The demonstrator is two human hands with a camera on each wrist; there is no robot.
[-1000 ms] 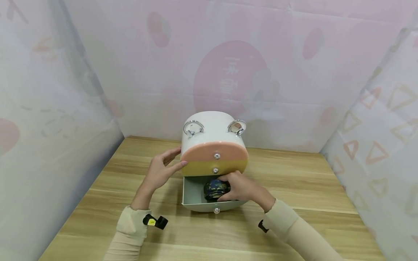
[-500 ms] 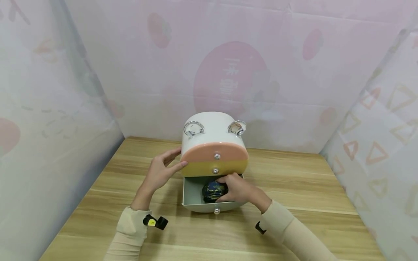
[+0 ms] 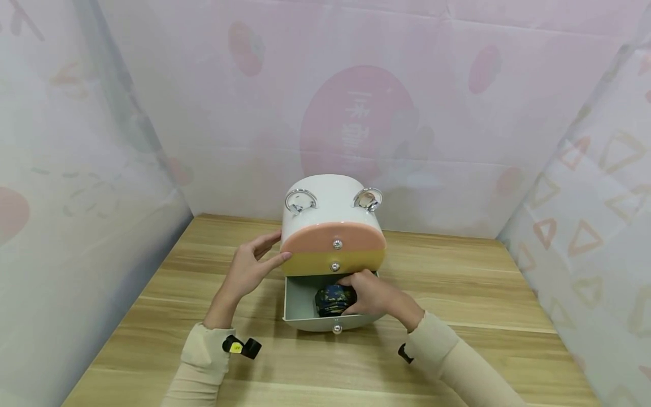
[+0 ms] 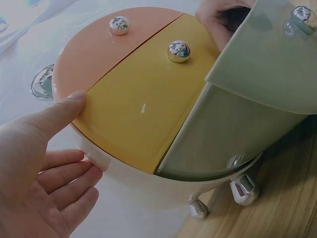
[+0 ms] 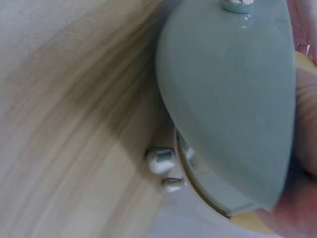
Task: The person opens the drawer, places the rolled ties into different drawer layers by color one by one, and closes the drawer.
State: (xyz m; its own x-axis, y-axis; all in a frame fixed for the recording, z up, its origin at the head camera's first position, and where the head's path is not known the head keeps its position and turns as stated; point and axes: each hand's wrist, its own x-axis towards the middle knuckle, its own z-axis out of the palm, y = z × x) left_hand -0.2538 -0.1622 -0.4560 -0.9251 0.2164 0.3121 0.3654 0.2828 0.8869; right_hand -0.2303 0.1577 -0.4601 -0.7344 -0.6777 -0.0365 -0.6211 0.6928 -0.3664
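Observation:
A rounded storage box (image 3: 326,195) has peach and yellow drawer fronts, with its pale green bottom drawer (image 3: 300,299) pulled out. Inside that drawer lies a dark blue, gold-patterned rounded object (image 3: 331,299) with ridged layers at its front; its exact kind is unclear. My right hand (image 3: 375,294) reaches in and grips the object's right side between thumb and fingers. In the right wrist view the drawer front hides most of that grip. My left hand (image 3: 249,265) touches the box's left side, thumb (image 4: 74,99) on the front edge, fingers (image 4: 74,183) loosely extended by the white shell.
Silver knobs (image 3: 337,244) sit on the drawer fronts, and two chrome ear-shaped rings (image 3: 301,200) stand on top. Short metal feet (image 4: 244,189) hold the box above the wooden table (image 3: 458,271). Patterned cloth walls (image 3: 229,113) enclose the back and sides.
My right hand and the dark patterned object have shifted slightly left and towards the drawer front, mostly in the first half second. The left hand and the box stay put.

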